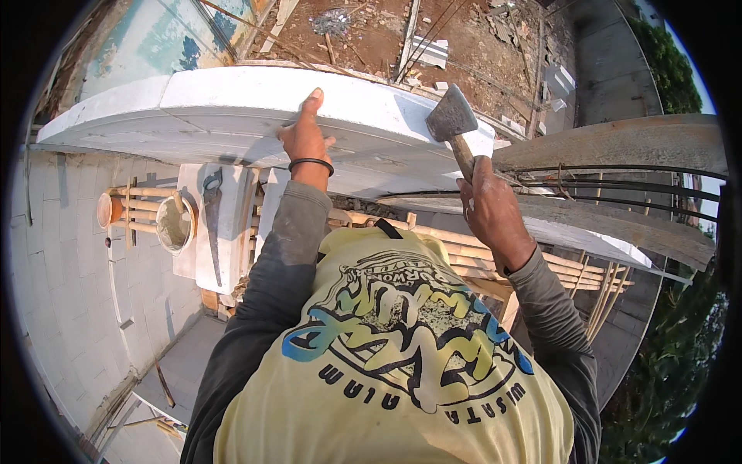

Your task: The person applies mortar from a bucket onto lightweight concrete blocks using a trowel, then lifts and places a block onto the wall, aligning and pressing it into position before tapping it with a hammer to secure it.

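My left hand [307,145], with a dark band at its wrist, presses against the near side of a white block wall [232,97]. One digit stretches up onto the top edge and the others are spread, partly hidden. In my right hand [495,213] is a short tool with a wooden handle [462,157] and a broad grey head [452,116]. The head is raised over the right part of the wall's top and casts a shadow there. From this angle I cannot tell whether it is a hatchet or a mallet.
At lower left, a handsaw [212,224] lies on pale blocks [232,263] beside a bucket of grey mix [176,224]. Bamboo poles [479,259] run below the wall. Timber planks [610,143] and dark bars [618,172] extend at right. Rubble ground [363,39] lies beyond.
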The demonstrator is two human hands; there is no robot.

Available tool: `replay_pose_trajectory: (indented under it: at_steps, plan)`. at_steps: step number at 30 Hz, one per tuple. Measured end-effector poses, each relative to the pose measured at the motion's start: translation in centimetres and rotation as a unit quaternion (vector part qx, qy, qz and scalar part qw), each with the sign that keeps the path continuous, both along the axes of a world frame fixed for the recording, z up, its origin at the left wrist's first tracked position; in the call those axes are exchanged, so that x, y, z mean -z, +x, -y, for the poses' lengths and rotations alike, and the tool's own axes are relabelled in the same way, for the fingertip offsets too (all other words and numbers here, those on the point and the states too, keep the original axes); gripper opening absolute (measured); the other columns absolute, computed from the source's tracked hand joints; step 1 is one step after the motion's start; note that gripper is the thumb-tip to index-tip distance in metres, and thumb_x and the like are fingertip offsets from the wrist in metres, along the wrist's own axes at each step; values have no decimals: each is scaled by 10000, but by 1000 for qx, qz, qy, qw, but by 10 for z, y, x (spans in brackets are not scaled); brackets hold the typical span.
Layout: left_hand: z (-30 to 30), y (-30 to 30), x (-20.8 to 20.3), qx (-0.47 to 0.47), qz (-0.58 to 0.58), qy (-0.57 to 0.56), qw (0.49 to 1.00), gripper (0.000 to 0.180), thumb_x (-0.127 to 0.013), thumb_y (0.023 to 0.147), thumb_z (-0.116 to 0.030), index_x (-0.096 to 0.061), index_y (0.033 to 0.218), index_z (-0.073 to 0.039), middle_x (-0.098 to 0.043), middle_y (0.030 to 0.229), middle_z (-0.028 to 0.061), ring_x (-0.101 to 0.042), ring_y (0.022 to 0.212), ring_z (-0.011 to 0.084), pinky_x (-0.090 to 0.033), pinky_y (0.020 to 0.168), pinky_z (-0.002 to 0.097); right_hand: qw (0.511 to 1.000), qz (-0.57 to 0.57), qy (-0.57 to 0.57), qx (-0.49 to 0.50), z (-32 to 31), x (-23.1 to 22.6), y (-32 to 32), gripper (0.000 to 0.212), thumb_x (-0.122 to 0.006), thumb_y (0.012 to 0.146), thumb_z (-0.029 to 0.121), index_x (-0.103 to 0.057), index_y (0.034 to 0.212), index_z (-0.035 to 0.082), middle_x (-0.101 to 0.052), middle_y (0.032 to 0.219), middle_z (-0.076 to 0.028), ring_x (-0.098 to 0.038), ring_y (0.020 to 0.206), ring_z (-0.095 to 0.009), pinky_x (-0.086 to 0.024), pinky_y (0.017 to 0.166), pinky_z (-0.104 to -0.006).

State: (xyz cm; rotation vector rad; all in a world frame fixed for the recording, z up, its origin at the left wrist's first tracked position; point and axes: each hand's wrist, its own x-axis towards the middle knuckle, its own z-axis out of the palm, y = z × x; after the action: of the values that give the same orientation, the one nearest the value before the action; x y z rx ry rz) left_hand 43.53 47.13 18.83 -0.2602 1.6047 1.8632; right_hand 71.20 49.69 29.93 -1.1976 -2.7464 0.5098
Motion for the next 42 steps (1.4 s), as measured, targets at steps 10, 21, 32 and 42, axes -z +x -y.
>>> replay_pose_trajectory:
  at_steps: [10,21,32,42]
  plan:
    - [15,-10,10,37,0,6,999,752,-808,681,-436,-596,1208,57,-454,1368,185,-424,1271,336,-525,819,548,995,-84,2,61,8,-26,-60,221,-568,924,89,-389,982,-28,-571,677,-290,-585,665,-510,-418,572,-547]
    - [11,-4,20,-22,-42,-29,998,1234,-872,646,-392,-101,1354,262,-454,1313,334,-494,1229,339,-394,1053,377,998,-21,-14,-56,-6,11,-42,198,-563,936,85,-401,960,-26,-556,694,-273,-559,645,-491,-403,525,-515]
    - [14,-87,18,-126,-84,-62,986,1231,-867,677,-377,-71,1387,238,-499,1298,315,-516,1214,305,-425,1013,354,952,-189,-78,-229,-81,-51,-180,229,-577,989,204,-527,1035,-14,-524,697,-45,-491,572,-119,-396,518,-298]
    - [27,-93,7,-109,-114,-23,987,830,-837,732,-264,-342,1230,178,-614,1117,216,-632,1006,241,-513,875,338,888,-157,-43,-430,-111,-36,-369,473,-495,994,409,-503,1117,-48,-615,879,-313,-607,831,-489,-455,696,-530]
